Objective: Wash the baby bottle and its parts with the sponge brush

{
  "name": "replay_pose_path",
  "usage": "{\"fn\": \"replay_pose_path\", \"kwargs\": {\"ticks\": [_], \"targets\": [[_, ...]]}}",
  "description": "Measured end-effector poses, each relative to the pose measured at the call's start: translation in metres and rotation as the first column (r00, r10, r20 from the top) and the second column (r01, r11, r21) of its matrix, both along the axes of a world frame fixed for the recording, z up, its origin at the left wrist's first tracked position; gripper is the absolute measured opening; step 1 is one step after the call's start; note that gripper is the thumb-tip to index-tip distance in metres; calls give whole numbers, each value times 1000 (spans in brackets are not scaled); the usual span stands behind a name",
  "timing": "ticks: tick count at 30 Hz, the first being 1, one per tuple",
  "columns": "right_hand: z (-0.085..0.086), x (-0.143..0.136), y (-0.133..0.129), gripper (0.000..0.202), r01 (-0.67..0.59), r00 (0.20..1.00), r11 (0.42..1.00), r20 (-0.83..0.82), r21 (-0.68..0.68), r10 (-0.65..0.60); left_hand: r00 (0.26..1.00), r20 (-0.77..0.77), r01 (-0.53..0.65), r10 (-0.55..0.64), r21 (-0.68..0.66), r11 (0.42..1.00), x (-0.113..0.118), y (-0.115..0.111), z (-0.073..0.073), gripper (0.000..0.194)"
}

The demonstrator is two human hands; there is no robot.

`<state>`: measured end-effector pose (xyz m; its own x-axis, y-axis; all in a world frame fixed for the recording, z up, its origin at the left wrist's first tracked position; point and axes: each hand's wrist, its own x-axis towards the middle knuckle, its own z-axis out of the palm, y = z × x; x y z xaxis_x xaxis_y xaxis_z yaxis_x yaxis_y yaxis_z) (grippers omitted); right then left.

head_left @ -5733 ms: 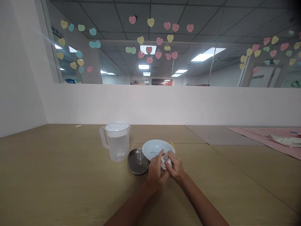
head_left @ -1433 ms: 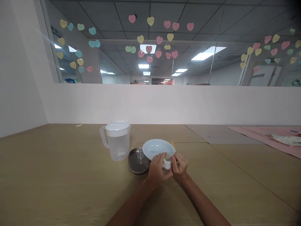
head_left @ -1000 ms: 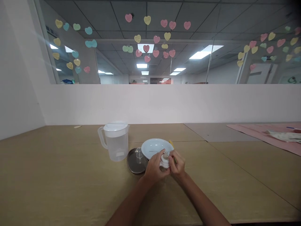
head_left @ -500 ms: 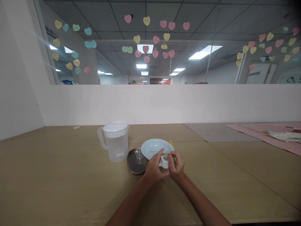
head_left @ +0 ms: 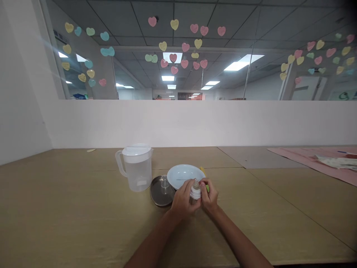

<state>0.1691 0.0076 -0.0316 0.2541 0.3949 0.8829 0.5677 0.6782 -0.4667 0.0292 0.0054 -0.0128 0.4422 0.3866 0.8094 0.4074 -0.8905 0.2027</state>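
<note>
The baby bottle point(head_left: 195, 191) is clamped upright between the left hand point(head_left: 182, 199) and right hand point(head_left: 209, 198), both grips closed around it, above the bench point(head_left: 69, 208). A white plate point(head_left: 182, 174) lies at 12 o'clock, a steel dish point(head_left: 160, 190) at 9, and a water pitcher point(head_left: 137, 166) at 10.

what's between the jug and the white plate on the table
In the head view, a round metal lid with a small clear cap on it lies between the jug and the white plate.
</note>
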Motion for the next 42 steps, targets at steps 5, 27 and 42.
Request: {"fn": "replay_pose_path", "kwargs": {"ticks": [5, 27, 42], "targets": [[-1, 2, 2, 19, -57, 998, 996, -2, -65, 57, 1000, -17, -20, 20, 13, 1000, -1, -4, 1, 58], [1, 2, 3, 21, -16, 993, 1000, 113, -11, 17, 658, 56, -706, 751, -302, 641, -51, 44, 13, 42], [3, 3, 2, 22, -15, 991, 1000, 136, -9, 16, 651, -109, -706, 751, -449, 547, -52, 54, 2, 39]]}}
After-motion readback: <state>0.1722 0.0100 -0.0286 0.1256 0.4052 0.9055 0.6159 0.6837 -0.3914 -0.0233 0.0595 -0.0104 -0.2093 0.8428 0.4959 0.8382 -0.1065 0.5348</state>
